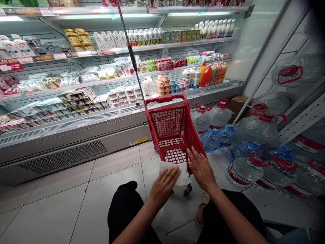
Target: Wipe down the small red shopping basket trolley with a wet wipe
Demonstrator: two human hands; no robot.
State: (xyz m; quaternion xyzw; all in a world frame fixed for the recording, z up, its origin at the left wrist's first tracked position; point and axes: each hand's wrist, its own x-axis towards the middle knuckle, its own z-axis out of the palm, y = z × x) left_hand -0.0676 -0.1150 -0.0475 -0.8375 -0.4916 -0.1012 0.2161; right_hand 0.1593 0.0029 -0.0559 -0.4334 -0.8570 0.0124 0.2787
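A small red shopping cart (186, 135) with a grid basket stands on wheels between my knees. My left hand (165, 184) presses a white cloth (183, 177) onto the near end of the cart, its fingers laid over the cloth. The cloth hangs down over the cart's lower edge. On the right, my right hand (202, 170) is open, fingers stretched out against the cart's side rim. A thin dark pole (132, 56) rises from the cart's far left corner and leans left out of view.
A refrigerated display case (124, 134) spans the back, its shelves lined with cartons, cups and bottles. Large water jugs with red handles (245, 171) and blue-tinted ones (212, 140) crowd the floor at right, beside a metal rack (299, 125). Pale tiles (101, 189) cover the floor.
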